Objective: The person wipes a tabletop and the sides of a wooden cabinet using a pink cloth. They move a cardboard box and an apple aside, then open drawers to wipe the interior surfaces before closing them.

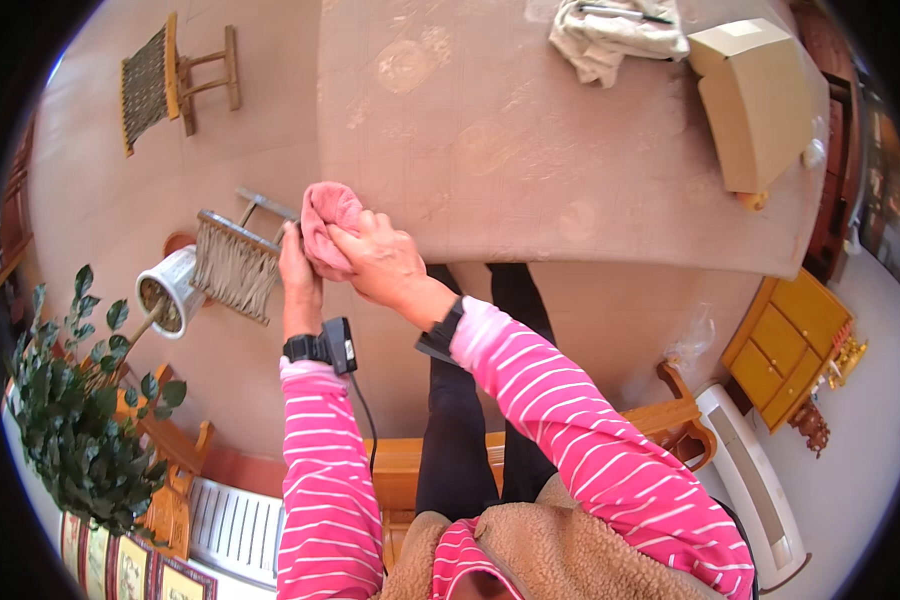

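Note:
A bunched pink cloth (331,225) is held up between my hands, beside the left front corner of the covered table. My right hand (390,262) grips the cloth from the right, its fingers curled over the folds. From the left side, my left hand (300,274) presses against the same cloth with its thumb pointing up. Whether something lies inside the folds is hidden. The table (487,187) bears a pale patterned cover and stands just right of my hands. Below and left of them, on the floor, is a folding stool (234,262) with a woven cord seat.
A second folding stool (150,82) stands farther off. A potted plant (82,420) in a white pot (184,289) is at the left. On the table are a cardboard box (757,105) and a crumpled white cloth (607,37) with a pen (622,13). A wooden bench (397,469) is behind my legs.

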Demonstrator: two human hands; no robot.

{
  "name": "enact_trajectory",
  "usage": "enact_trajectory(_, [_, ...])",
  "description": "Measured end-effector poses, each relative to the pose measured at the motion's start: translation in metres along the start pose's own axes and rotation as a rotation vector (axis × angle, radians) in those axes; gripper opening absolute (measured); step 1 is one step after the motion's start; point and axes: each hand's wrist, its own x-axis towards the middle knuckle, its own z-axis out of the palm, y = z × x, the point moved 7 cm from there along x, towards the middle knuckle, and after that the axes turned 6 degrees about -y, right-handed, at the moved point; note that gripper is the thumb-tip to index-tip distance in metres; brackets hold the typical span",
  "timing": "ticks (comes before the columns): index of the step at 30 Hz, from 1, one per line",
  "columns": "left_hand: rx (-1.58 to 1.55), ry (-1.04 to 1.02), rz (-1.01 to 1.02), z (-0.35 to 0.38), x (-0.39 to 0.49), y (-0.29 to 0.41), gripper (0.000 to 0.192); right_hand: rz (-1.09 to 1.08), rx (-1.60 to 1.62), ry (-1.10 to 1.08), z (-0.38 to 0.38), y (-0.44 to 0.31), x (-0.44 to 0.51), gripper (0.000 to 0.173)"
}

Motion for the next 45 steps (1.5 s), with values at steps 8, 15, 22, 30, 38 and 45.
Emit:
enact_trajectory(8, [0.653, 0.273, 0.423, 0.033, -0.032, 0.046, 0.033, 0.719, -0.293, 0.37, -0.21, 0.219, -0.119, 0.04])
enact_trajectory(15, [0.887, 0.128, 0.886, 0.198, -0.03, 0.05, 0.028, 1.075, -0.477, 0.477, -0.259, 0.276, -0.145, 0.061])
enact_trajectory(22, [1.326, 0.391, 1.055, 0.254, -0.014, 0.021, 0.031, 1.03, -0.247, 0.512, -0.3, 0.294, -0.034, 0.059])
enact_trajectory(30, [1.416, 0.367, 1.034, 0.257, -0.015, 0.021, 0.03, 0.765, -0.327, 0.512, -0.341, 0.326, 0.088, 0.052])
enact_trajectory(38, [1.433, 0.354, 1.022, 0.259, -0.016, 0.021, 0.029, 0.402, -0.345, 0.412, -0.372, 0.339, 0.13, 0.041])
enact_trajectory(45, [1.417, 0.351, 1.02, 0.265, -0.019, 0.026, 0.028, 0.917, -0.223, 0.239, -0.316, 0.309, -0.002, 0.057])
